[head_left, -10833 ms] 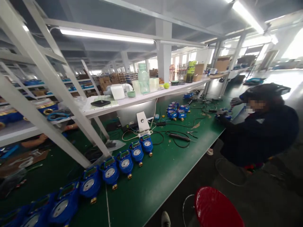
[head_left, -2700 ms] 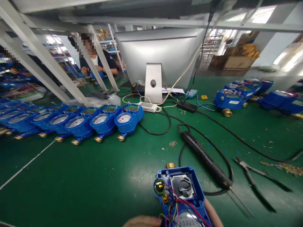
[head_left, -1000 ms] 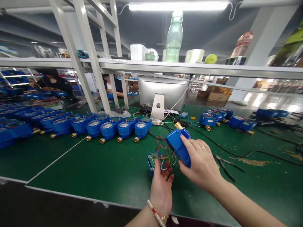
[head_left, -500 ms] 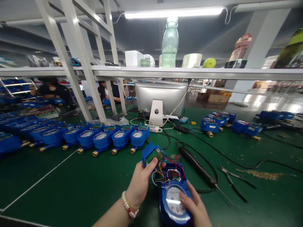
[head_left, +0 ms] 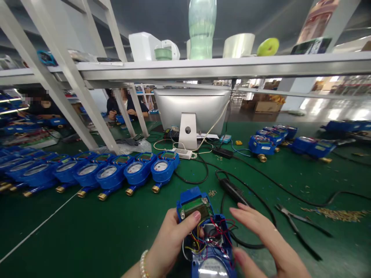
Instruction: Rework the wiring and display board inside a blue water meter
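- Green table [head_left: 101,231] runs across a large workshop, with a pale shelf [head_left: 203,68] above it carrying a translucent green bottle [head_left: 202,33] and a wide tape roll [head_left: 239,45].
- Beneath the shelf stands a silver monitor [head_left: 211,106], its back turned this way; two people sit farther off at the left, partly behind the white posts [head_left: 78,96].
- Blue meters [head_left: 164,172] with brass ends form a line on the left of the table; another blue cluster [head_left: 262,144] sits at the right.
- Low in the centre is the uncovered meter [head_left: 213,267], cut off by the bottom edge, its round dial facing up.
- Left hand [head_left: 168,241]: grip closed, thumb over the circuit-board housing [head_left: 191,207], held tilted at the meter's upper end, thin coloured wires [head_left: 223,227] running between the two.
- Right hand [head_left: 269,247]: grip spread wide, holding nothing, just beside the meter's right side; whether the thumb touches it, I cannot tell.
- Near that hand lie a black cabled tool [head_left: 232,189], pliers [head_left: 292,222] and scattered small screws [head_left: 336,213].
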{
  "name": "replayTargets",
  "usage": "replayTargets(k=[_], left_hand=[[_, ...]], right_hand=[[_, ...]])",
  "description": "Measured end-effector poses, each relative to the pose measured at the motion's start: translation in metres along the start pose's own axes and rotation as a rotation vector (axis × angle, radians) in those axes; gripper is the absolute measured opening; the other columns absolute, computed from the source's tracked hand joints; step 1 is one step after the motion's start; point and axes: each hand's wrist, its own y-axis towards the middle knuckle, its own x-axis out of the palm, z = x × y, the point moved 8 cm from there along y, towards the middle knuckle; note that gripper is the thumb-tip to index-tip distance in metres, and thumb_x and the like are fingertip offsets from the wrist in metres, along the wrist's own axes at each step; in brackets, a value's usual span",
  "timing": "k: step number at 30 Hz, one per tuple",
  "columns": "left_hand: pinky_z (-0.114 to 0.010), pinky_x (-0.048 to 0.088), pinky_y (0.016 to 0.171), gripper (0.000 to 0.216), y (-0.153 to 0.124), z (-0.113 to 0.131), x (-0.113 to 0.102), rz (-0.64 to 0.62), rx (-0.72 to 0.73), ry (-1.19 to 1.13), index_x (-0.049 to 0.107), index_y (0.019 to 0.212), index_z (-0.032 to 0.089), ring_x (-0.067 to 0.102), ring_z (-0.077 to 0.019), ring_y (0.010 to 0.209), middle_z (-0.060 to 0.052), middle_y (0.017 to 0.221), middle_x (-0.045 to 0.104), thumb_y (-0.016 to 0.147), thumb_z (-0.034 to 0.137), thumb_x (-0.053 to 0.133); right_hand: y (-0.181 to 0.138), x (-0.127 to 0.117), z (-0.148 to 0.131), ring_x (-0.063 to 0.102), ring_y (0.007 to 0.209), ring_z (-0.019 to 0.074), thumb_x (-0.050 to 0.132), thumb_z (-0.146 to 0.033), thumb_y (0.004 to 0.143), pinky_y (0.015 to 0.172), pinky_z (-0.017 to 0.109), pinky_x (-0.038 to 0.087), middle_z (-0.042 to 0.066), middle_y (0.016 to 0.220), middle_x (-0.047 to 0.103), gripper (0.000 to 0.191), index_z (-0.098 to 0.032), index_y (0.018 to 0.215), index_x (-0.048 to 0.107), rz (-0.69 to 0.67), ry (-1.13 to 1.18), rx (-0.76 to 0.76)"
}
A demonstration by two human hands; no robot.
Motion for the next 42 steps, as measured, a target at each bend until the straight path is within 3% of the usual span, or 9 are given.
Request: replayTargets(k=[3,5,6,8,11,14,24,33,42], left_hand=[[-0.025,0.047,0.061,0.03,0.001,0.003,0.003,-0.02,-0.012,0.054,0.066,0.063,0.012,0.055,-0.0132,0.058,-0.003,0.06,0.061,0.079,0.037,0.069],[-0.024,0.046,0.059,0.03,0.001,0.006,0.002,-0.002,-0.004,0.098,0.066,0.063,0.013,0.055,-0.0131,0.057,-0.002,0.059,0.061,0.079,0.038,0.069],[-0.023,0.046,0.057,0.03,0.001,0.007,0.001,0.011,0.001,0.12,0.066,0.064,0.013,0.055,-0.0129,0.055,-0.002,0.058,0.061,0.079,0.039,0.069],[-0.022,0.046,0.056,0.028,0.0,0.009,0.001,0.026,0.004,0.147,0.068,0.068,0.013,0.054,-0.0123,0.054,-0.001,0.058,0.062,0.079,0.04,0.069],[-0.022,0.047,0.056,0.028,-0.001,0.009,0.001,0.026,-0.013,0.139,0.07,0.073,0.013,0.054,-0.0121,0.055,-0.002,0.06,0.063,0.078,0.041,0.07],[-0.021,0.046,0.054,0.03,-0.003,0.008,0.001,0.02,-0.034,0.119,0.069,0.071,0.013,0.055,-0.012,0.054,-0.002,0.058,0.063,0.077,0.042,0.07],[-0.022,0.049,0.058,0.029,-0.004,0.002,-0.002,-0.015,-0.076,0.071,0.072,0.093,0.016,0.056,-0.0113,0.059,-0.003,0.07,0.069,0.085,0.043,0.062],[-0.025,0.048,0.066,0.028,-0.003,0.007,-0.002,-0.011,-0.054,0.093,0.073,0.097,0.015,0.058,-0.0151,0.067,-0.004,0.076,0.069,0.087,0.039,0.061],[-0.021,0.045,0.061,0.031,-0.004,0.002,0.002,-0.067,-0.077,0.123,0.073,0.093,0.013,0.053,-0.0108,0.062,-0.002,0.069,0.065,0.088,0.041,0.059]], right_hand=[[0.024,0.004,-0.023,0.062,0.103,0.0241,0.066,-0.028,0.081,0.092,0.038,0.05,0.004,0.104,0.068,0.026,-0.026,0.107,0.064,-0.048,-0.128,-0.182],[0.033,0.012,-0.024,0.063,0.089,0.0207,0.059,-0.024,0.086,0.081,0.035,0.052,0.003,0.087,0.068,0.006,-0.024,0.088,0.065,-0.124,-0.114,-0.16],[0.035,0.016,-0.023,0.063,0.086,0.0197,0.056,-0.023,0.088,0.078,0.033,0.052,0.002,0.083,0.067,0.009,-0.024,0.083,0.064,-0.162,-0.097,-0.138],[0.036,0.019,-0.021,0.062,0.089,0.0202,0.059,-0.025,0.086,0.077,0.033,0.052,0.003,0.088,0.066,0.006,-0.024,0.09,0.065,-0.206,-0.076,-0.106],[0.037,0.021,-0.02,0.061,0.089,0.0209,0.067,-0.027,0.08,0.077,0.033,0.051,0.003,0.094,0.066,0.022,-0.025,0.102,0.064,-0.243,-0.06,-0.09],[0.038,0.027,-0.015,0.06,0.082,0.0184,0.059,-0.023,0.086,0.071,0.03,0.049,0.0,0.083,0.065,0.007,-0.026,0.087,0.065,-0.325,-0.009,-0.012],[0.048,0.027,-0.026,0.056,0.078,0.0172,0.049,-0.021,0.092,0.072,0.031,0.044,0.0,0.079,0.062,0.018,-0.023,0.078,0.061,-0.4,0.035,-0.005],[0.048,0.032,-0.022,0.056,0.082,0.0182,0.055,-0.022,0.09,0.074,0.031,0.043,-0.001,0.081,0.061,0.012,-0.024,0.081,0.062,-0.453,-0.012,0.006],[0.049,0.035,-0.026,0.054,0.08,0.0176,0.053,-0.017,0.088,0.073,0.032,0.041,0.0,0.079,0.059,0.015,-0.02,0.075,0.059,-0.518,0.003,0.043]])
